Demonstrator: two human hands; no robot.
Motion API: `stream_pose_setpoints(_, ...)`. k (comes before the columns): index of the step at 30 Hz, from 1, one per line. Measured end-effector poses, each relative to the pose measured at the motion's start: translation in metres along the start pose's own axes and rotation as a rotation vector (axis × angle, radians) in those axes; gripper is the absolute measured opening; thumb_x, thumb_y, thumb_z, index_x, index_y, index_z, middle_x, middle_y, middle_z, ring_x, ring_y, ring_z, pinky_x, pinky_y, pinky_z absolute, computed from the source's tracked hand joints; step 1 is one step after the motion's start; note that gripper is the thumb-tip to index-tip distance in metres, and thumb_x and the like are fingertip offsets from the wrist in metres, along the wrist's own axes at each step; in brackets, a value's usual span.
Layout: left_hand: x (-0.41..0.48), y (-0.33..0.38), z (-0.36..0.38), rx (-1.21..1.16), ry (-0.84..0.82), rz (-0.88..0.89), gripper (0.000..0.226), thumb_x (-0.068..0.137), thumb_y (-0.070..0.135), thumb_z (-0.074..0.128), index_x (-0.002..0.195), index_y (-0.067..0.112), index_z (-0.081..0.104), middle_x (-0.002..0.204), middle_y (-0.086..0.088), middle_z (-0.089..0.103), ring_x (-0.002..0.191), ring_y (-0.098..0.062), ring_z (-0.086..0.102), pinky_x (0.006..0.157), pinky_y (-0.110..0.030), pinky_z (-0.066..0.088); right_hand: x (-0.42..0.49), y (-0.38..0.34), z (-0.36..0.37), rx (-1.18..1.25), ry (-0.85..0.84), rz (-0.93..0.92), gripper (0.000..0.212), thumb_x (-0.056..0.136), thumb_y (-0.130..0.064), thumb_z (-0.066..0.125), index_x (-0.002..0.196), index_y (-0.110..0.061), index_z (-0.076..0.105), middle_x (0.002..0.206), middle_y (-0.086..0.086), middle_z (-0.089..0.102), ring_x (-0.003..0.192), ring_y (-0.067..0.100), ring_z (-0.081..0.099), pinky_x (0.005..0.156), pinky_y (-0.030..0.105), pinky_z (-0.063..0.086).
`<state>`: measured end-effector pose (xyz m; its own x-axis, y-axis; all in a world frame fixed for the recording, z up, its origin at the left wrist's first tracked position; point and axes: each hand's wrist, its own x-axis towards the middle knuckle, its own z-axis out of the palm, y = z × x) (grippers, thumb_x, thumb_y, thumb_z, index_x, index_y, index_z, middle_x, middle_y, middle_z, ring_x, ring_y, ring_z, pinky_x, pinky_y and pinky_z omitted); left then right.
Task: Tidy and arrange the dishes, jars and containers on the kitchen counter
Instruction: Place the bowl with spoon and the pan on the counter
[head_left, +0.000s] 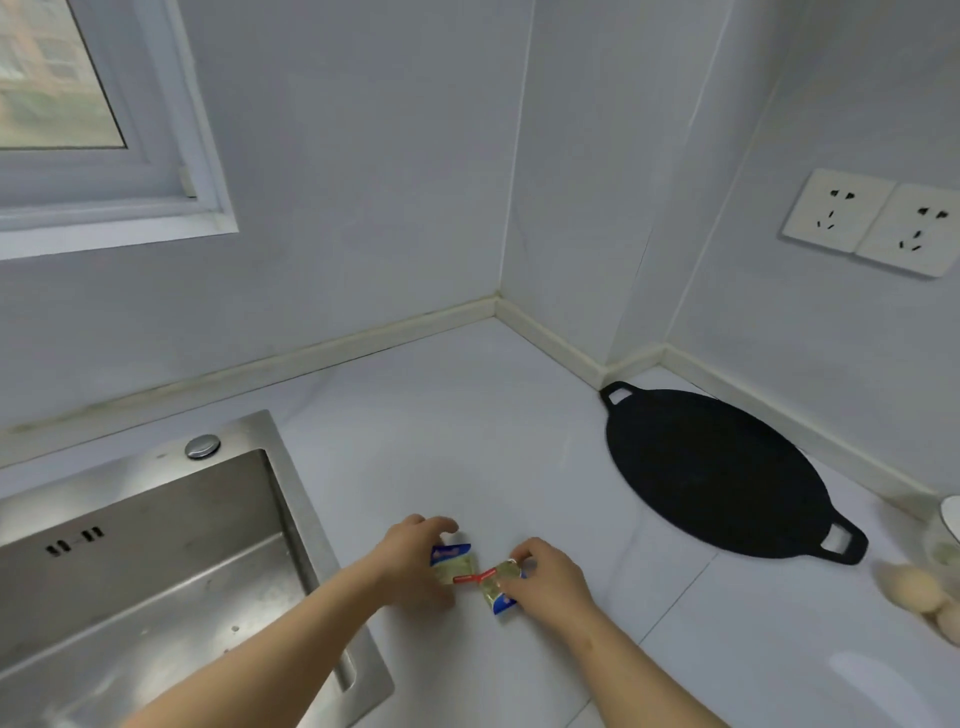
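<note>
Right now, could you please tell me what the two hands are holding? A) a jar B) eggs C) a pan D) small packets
D: the left hand grips the left packet and the right hand grips the right packet.

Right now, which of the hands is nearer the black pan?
Right. The right hand is left of the black pan, not touching; the left hand is farther left, by the sink.

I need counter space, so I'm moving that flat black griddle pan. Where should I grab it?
Take the near loop handle, coming from the front of the counter. The griddle pan lies flat, so its rim offers no purchase, and the far handle sits close to the wall.
</note>
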<state>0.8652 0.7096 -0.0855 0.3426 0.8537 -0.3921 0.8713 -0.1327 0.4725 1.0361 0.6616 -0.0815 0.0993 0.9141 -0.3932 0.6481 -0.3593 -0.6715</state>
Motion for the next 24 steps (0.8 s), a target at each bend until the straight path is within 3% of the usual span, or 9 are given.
stream_pose_setpoints(2,-0.001,-0.003,0.000,-0.017,0.038,0.009,0.061,0.076,0.026,0.073,0.131,0.023,0.047,0.119,0.001,0.045,0.104,-0.015,0.050,0.086,-0.017,0.041,0.002,0.004,-0.003,0.047,0.026,0.017,0.007,0.088,-0.017,0.057,0.092,-0.019,0.052,0.094,-0.005,0.055,0.075,0.004,0.048,0.051,0.001,0.036)
stream_pose_setpoints(4,-0.001,-0.005,0.000,-0.005,0.079,0.027,0.051,0.076,0.027,0.071,0.125,0.023,0.054,0.107,0.005,0.044,0.094,-0.010,0.046,0.079,-0.014,0.036,0.003,0.006,-0.003,0.080,0.035,0.049,0.006,0.089,-0.015,0.055,0.087,-0.019,0.051,0.084,-0.007,0.052,0.068,0.001,0.046,0.048,0.004,0.037)
stream_pose_setpoints(9,-0.004,-0.004,0.004,-0.023,0.130,0.044,0.049,0.078,0.027,0.071,0.124,0.024,0.055,0.104,0.007,0.042,0.093,-0.008,0.044,0.082,-0.014,0.038,0.005,0.009,-0.004,0.119,0.052,0.129,0.023,0.094,-0.014,0.047,0.072,-0.020,0.043,0.081,-0.005,0.050,0.065,0.001,0.044,0.049,0.011,0.032)
stream_pose_setpoints(13,-0.007,-0.004,0.009,-0.040,0.164,0.037,0.050,0.077,0.026,0.071,0.124,0.024,0.055,0.103,0.006,0.041,0.091,-0.009,0.043,0.081,-0.014,0.037,0.003,0.011,-0.004,0.112,0.185,0.164,0.005,0.095,-0.013,0.040,0.097,-0.014,0.043,0.104,0.003,0.046,0.082,0.016,0.050,0.069,0.024,0.042)
stream_pose_setpoints(16,-0.008,-0.003,0.011,-0.053,0.176,0.027,0.052,0.076,0.026,0.071,0.125,0.025,0.054,0.104,0.006,0.040,0.093,-0.010,0.043,0.082,-0.015,0.037,0.004,0.006,-0.008,0.166,0.160,0.116,0.040,0.092,-0.014,0.042,0.130,-0.024,0.040,0.133,0.004,0.033,0.105,0.024,0.051,0.086,0.030,0.045)
stream_pose_setpoints(19,-0.009,-0.001,0.013,-0.033,0.145,0.030,0.053,0.077,0.029,0.072,0.126,0.026,0.053,0.109,0.004,0.041,0.095,-0.011,0.043,0.090,-0.018,0.040,0.010,-0.003,-0.015,-0.118,-0.011,0.002,0.057,0.087,-0.020,0.052,0.139,-0.035,0.036,0.149,-0.003,0.020,0.132,0.026,0.027,0.100,0.028,0.033)
stream_pose_setpoints(21,-0.009,0.001,0.013,-0.023,0.136,0.039,0.052,0.078,0.033,0.071,0.127,0.026,0.053,0.111,0.003,0.041,0.096,-0.011,0.043,0.093,-0.021,0.041,0.011,-0.003,-0.016,-0.312,-0.076,-0.048,0.047,0.086,-0.021,0.052,0.131,-0.034,0.046,0.143,-0.004,0.032,0.129,0.025,0.029,0.100,0.031,0.036)
stream_pose_setpoints(24,-0.006,0.007,0.015,-0.003,0.154,0.034,0.049,0.079,0.037,0.070,0.124,0.026,0.055,0.104,0.006,0.041,0.095,-0.011,0.045,0.091,-0.021,0.042,0.008,0.006,-0.017,-0.345,-0.006,-0.017,0.010,0.087,-0.021,0.050,0.094,-0.027,0.053,0.111,-0.004,0.057,0.106,0.018,0.049,0.084,0.027,0.043)
